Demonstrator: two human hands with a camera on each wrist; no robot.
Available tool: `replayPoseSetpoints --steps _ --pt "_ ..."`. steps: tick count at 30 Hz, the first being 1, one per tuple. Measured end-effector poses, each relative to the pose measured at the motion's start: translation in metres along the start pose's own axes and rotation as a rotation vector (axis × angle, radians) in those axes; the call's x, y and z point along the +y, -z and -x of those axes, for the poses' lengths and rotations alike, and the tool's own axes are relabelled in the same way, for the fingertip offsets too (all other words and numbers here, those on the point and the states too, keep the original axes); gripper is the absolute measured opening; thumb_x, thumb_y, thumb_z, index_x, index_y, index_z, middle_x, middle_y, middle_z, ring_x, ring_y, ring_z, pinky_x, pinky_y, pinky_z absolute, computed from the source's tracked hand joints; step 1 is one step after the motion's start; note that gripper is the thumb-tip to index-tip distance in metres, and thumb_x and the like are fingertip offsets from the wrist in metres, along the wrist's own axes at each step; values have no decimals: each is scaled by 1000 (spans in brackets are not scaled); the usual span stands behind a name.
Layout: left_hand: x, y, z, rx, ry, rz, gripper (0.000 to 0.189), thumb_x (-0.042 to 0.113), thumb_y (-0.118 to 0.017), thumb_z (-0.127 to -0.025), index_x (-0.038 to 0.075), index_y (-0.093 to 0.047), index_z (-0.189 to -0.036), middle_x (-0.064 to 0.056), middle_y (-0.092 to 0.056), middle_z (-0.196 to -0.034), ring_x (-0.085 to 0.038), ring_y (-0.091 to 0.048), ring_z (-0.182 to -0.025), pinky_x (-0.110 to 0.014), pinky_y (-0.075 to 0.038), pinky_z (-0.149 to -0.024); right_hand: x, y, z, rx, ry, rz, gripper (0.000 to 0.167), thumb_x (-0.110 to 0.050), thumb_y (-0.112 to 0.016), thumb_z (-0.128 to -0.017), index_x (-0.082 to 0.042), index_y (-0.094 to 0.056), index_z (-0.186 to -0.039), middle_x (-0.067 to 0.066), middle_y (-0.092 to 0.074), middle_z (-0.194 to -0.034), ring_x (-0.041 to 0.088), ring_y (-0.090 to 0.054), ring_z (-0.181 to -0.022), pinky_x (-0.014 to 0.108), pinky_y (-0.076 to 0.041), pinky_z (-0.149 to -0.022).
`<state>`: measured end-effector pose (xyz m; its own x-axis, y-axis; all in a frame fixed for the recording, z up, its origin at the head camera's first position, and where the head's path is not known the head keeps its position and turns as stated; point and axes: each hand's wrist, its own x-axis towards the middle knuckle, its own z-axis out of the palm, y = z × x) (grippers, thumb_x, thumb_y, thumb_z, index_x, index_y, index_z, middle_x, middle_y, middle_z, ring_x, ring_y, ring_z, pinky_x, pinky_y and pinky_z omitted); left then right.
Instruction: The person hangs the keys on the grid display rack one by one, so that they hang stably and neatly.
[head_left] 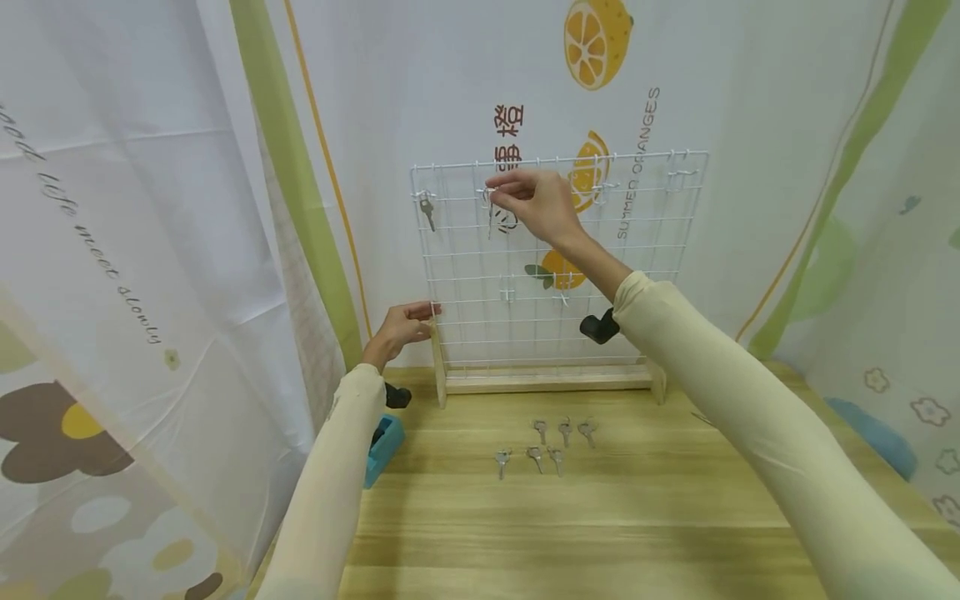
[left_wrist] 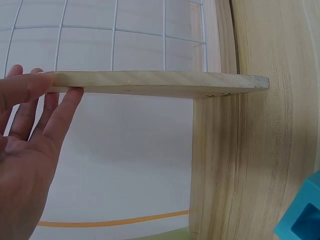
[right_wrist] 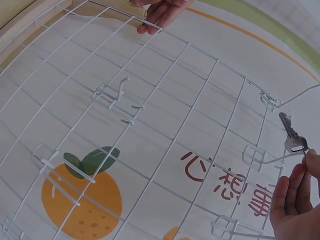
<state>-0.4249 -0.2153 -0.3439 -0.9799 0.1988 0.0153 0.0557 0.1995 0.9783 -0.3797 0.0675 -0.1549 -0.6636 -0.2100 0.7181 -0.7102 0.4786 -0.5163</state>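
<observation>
A white wire grid rack [head_left: 540, 321] with hooks stands upright in a wooden base. My right hand [head_left: 551, 208] is at its upper left, pinching a small silver key [right_wrist: 295, 142] near its head, beside a hook [right_wrist: 257, 155]. The key's blade hangs down below the fingertips. Another key [head_left: 427, 212] hangs from the hook at the rack's left edge. Lower down, my left hand [head_left: 405, 325] grips the top of the wooden side post [left_wrist: 150, 82], thumb on one face and fingers on the other.
Several keys [head_left: 565, 431] lie in two rows on the wooden table [head_left: 600, 533] before the rack. A teal holder [head_left: 386, 450] sits at the left, beside my left forearm. Other hooks [head_left: 681, 175] project from the grid. A printed curtain [head_left: 465, 75] hangs behind.
</observation>
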Motion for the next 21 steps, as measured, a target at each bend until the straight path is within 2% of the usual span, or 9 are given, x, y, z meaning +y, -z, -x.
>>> replayPoseSetpoints --steps 8,21 --pt "0 0 0 -5 13 1 53 -15 -56 -97 2 -58 -147 -16 -51 -155 -31 -46 -145 -45 -49 -112 3 -5 -7 -3 -50 29 20 -13 -76 -97 -6 -80 -115 10 -79 -109 22 -76 -95 23 -60 -80" --pt "0 0 -1 -10 6 -9 54 -17 -56 -96 1 -58 -147 -16 -49 -156 -31 -44 -146 -47 -47 -114 12 -17 -10 -25 -79 50 25 -7 -75 -97 -5 -76 -122 15 -77 -113 27 -74 -102 31 -61 -89"
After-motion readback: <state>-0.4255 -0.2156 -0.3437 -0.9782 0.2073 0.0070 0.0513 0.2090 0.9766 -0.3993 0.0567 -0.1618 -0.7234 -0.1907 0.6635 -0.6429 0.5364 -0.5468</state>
